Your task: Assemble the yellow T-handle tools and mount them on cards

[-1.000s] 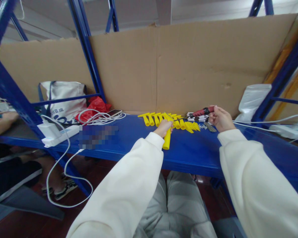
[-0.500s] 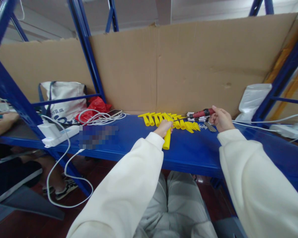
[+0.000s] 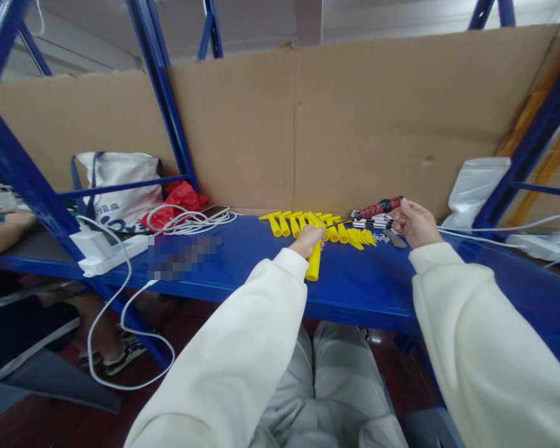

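Note:
My left hand (image 3: pixel 309 241) is closed around a yellow plastic handle (image 3: pixel 313 266), whose round lower end sticks out below the fingers. A screwdriver (image 3: pixel 378 210) with a red and black grip lies nearly level, its thin shaft reaching left to the handle at my left hand. The tip is hidden by the fingers. At the grip's right end, the fingers of my right hand (image 3: pixel 416 224) pinch it. Behind my left hand stands a row of similar yellow handles (image 3: pixel 285 225). Flat yellow pieces (image 3: pixel 360 238) lie just right of them.
Small white bits (image 3: pixel 381 238) and a grey metal piece (image 3: pixel 396 239) lie near my right hand. White cables (image 3: pixel 191 221), a red bag (image 3: pixel 180 200) and a power strip (image 3: pixel 116 256) are at left. Cardboard (image 3: pixel 354 124) walls the back of the blue table (image 3: pixel 354 280). Another person's hand (image 3: pixel 18 223) shows far left.
The screwdriver's grip has turned about its axis and its right end sits slightly higher. My right hand's fingers have shifted a little at its end; my left hand stays in place.

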`<state>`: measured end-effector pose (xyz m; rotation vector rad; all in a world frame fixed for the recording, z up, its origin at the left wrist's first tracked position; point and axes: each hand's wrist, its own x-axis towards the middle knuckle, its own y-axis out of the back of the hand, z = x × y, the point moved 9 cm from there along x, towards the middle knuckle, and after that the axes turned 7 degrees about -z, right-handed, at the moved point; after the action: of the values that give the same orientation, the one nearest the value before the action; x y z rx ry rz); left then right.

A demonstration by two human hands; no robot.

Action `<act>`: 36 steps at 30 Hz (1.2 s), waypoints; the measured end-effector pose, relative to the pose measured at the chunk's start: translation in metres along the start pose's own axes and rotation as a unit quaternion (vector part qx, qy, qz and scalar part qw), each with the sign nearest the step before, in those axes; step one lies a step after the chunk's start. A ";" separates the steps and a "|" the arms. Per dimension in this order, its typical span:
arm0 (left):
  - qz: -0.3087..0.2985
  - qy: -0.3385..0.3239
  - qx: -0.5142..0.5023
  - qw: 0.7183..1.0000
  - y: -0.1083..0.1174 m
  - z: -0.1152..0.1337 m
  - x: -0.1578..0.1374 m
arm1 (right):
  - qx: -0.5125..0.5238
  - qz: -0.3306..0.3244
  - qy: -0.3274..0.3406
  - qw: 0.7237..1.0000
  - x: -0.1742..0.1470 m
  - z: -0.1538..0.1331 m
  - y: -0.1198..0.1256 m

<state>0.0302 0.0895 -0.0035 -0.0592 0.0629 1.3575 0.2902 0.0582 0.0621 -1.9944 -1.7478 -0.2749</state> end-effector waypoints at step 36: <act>-0.011 -0.010 0.050 0.999 -0.005 0.006 -0.008 | -0.045 0.109 -0.055 0.991 -0.019 -0.001 -0.001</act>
<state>0.0334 0.0813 0.0031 0.0373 0.1127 1.3314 0.2862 0.0413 0.0544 -2.2828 -1.5880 -0.1764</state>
